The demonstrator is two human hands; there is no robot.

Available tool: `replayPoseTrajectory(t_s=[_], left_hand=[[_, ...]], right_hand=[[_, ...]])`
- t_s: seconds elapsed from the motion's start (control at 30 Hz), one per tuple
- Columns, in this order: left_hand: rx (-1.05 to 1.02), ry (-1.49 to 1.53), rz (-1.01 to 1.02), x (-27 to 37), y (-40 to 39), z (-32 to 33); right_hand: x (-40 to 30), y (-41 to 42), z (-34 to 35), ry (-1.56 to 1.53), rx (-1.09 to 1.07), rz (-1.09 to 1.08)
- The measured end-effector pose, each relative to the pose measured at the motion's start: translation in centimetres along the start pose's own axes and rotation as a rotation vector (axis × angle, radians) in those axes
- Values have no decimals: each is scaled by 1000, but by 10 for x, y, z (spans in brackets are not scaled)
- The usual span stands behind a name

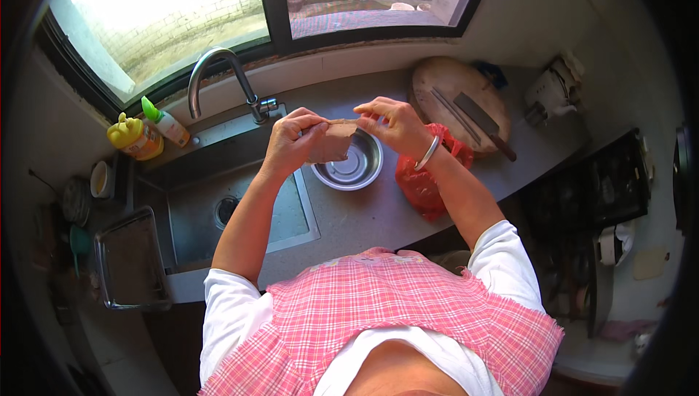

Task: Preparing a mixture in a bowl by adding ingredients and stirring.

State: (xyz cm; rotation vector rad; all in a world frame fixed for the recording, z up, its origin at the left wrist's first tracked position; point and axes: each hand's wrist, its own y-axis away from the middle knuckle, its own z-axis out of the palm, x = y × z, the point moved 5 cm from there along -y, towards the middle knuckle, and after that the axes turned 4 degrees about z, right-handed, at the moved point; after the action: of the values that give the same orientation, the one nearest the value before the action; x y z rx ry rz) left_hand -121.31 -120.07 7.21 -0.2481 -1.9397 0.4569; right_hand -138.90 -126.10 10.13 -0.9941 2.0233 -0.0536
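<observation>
My left hand point(295, 136) pinches the upper edge of a small, flat, brownish packet point(332, 143) between thumb and fingers. At the packet's other upper corner is my right hand point(396, 127), its thumb and a finger on the edge and a silvery bangle point(427, 154) at the wrist. What the packet holds cannot be seen. Below it a round stainless steel bowl point(355, 177) stands on the grey countertop point(355, 221), partly covered from view by the packet. A red plastic bag point(418, 183) sits under my right forearm, its contents mostly hidden.
To the left is a steel sink point(191, 226) with a curved faucet point(218, 54), a yellow jug point(135, 136) and a spray bottle point(166, 123) behind. A metal tray point(131, 259) rests at its left. A cleaver point(480, 117) and chopsticks point(453, 112) lie on a round wooden chopping board point(431, 79).
</observation>
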Motion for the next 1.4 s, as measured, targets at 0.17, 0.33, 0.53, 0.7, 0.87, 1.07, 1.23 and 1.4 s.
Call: replayPoseTrajectory(t_s=[0.17, 0.33, 0.53, 0.7, 0.87, 1.07, 1.23, 1.4], left_hand=[[35, -98, 47, 5, -1, 0], [-9, -97, 60, 11, -2, 2], [-3, -17, 17, -5, 4, -3], [-11, 97, -64, -16, 9, 2], [154, -68, 65, -2, 3, -3], [168, -51, 96, -1, -3, -8], [122, -116, 156, -1, -4, -6], [-50, -125, -9, 11, -7, 17]], right_hand=[[-5, 1, 7, 162, -37, -115], [-6, -2, 5, 75, 12, -50], [-8, -1, 0, 58, 96, -66], [-9, 0, -6, 68, 118, -43], [-6, 0, -6, 67, 114, -44], [-2, 3, -5, 49, 140, -10], [-3, 1, -2, 37, 134, -29], [-12, -2, -3, 56, 92, -69]])
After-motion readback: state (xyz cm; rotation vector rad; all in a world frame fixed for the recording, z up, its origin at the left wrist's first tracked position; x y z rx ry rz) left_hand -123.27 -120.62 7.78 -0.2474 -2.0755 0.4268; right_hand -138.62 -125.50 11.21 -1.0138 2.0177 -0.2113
